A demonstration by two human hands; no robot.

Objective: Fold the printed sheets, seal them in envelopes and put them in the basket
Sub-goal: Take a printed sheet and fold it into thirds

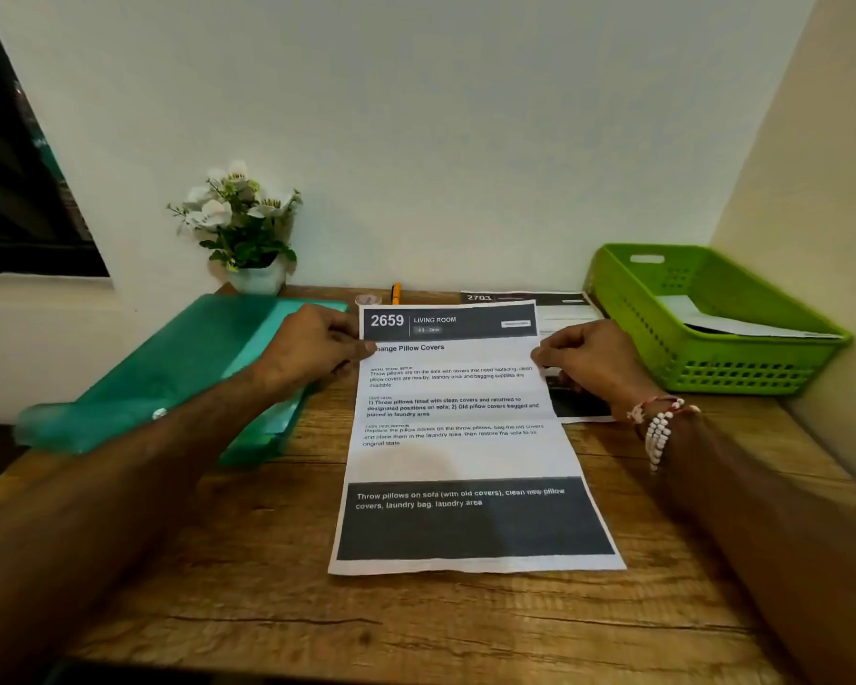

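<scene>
From the head view, the printed sheet (pixel 455 437) lies on the wooden table (pixel 416 625) directly in front of me. Its long axis runs from my body toward the wall. The title band with the number 2659 is at the far end and the dark band is at the near end.

My left grip (pixel 312 346) pinches the left long edge of the sheet near the far end, with the thumb on top of the paper. My right grip (pixel 589 363) pinches the right long edge at almost the same height, the fingers curled on the paper. So both grips are narrow and hold the same sheet, one on each side, and the sheet is between them. The near short edge is free and rests flat on the table. I cannot tell for sure whether the far end is lifted from the table.

I judge that the fold is not yet made. The far end must come toward me, along the long axis, until it meets the lower part.

A second sheet (pixel 525 299) lies partly under the first one, behind my right grip. The green basket (pixel 712 383) stands at the right side, nearer to my right grip, and has some white paper (pixel 742 323) inside. A green folder (pixel 169 378) lies under my left arm.
</scene>
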